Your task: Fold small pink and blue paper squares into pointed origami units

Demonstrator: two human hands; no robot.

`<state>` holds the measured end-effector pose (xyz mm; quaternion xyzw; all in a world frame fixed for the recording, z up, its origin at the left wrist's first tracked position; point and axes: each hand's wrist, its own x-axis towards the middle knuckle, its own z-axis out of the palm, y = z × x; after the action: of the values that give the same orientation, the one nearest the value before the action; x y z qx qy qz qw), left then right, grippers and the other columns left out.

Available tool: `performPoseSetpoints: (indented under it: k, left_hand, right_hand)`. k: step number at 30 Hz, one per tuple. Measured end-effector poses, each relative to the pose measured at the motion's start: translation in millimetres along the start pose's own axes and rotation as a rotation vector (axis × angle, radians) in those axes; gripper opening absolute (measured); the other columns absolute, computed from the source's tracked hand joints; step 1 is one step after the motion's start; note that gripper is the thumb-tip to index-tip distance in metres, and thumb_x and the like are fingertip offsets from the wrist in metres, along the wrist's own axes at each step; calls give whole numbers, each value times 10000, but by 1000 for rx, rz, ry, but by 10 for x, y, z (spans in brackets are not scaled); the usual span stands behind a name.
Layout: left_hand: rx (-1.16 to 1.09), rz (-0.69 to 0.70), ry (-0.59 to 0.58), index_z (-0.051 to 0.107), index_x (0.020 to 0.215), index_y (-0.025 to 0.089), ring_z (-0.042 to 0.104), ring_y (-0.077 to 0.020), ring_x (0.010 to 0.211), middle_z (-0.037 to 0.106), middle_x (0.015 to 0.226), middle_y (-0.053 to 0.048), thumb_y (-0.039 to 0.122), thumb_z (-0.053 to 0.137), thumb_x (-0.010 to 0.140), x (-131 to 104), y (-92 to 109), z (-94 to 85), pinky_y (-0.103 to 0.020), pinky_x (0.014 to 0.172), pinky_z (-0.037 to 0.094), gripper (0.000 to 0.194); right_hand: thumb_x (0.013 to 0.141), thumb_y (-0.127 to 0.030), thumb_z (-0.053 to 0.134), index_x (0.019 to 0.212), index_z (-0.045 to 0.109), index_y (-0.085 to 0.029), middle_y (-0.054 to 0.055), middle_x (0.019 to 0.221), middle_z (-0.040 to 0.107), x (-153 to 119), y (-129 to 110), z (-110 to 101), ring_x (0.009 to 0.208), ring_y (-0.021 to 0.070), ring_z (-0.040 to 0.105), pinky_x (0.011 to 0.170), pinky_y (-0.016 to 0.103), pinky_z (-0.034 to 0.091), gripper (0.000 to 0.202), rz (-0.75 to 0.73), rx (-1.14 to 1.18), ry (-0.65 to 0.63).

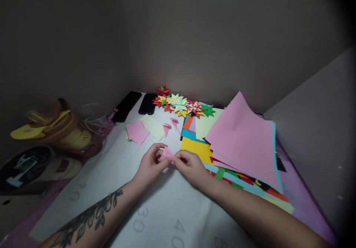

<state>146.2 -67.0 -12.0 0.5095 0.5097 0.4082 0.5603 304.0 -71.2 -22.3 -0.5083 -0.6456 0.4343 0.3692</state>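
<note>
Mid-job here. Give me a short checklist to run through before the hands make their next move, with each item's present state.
1. Left hand gripping the small pink paper: ok, thumb and fingers hold it.
2. Right hand gripping the same paper: ok, fingertips pinch its right side.
3. Folded pink pieces apart from the hands: ok, both lie beyond them.
4. Colored paper stars out of the hands' way: ok, clustered at the far edge.
5. Right forearm off the stacked paper: cannot tell, it passes close to the lower sheets.
6. Creases sharp: cannot tell, too small and partly covered.
</note>
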Motion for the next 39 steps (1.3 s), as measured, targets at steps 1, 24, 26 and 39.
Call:
performPoseSetpoints:
  k: [1, 24, 26, 39]
  left_hand:
    - [14, -4, -8, 507, 1017, 174, 519, -96, 566, 550, 621, 59, 231, 649, 692, -3, -2, 1, -200, 539, 359, 359]
    - [123, 46, -157, 524, 1065, 181, 499, -98, 581, 540, 669, 49, 266, 724, 645, 39, 19, -159, -196, 518, 345, 473]
    - [225, 33, -183, 532, 1069, 176, 418, -83, 503, 424, 548, 92, 271, 694, 680, 7, 9, -123, -192, 480, 279, 432]
    - [115, -53, -126, 475, 895, 176, 489, -89, 499, 582, 600, 48, 298, 674, 686, 83, 70, -273, -197, 498, 346, 313]
  right_hand:
    - [803, -253, 531, 597, 490, -177, -36, 579, 459, -4, 3, 2, 566, 105, 425, 534, 220, 326, 224, -9, -15, -12]
    - [744, -130, 503, 618, 499, -176, -37, 611, 490, 21, -9, -28, 587, 106, 445, 552, 214, 331, 134, -66, -40, -63]
    - [762, -139, 503, 640, 504, -175, -35, 626, 500, 14, -27, -28, 596, 106, 452, 558, 214, 335, 128, -60, -33, -60]
    - [837, -239, 483, 696, 523, -180, -31, 630, 485, 69, 13, -120, 608, 121, 454, 559, 223, 324, 158, -10, -129, 7]
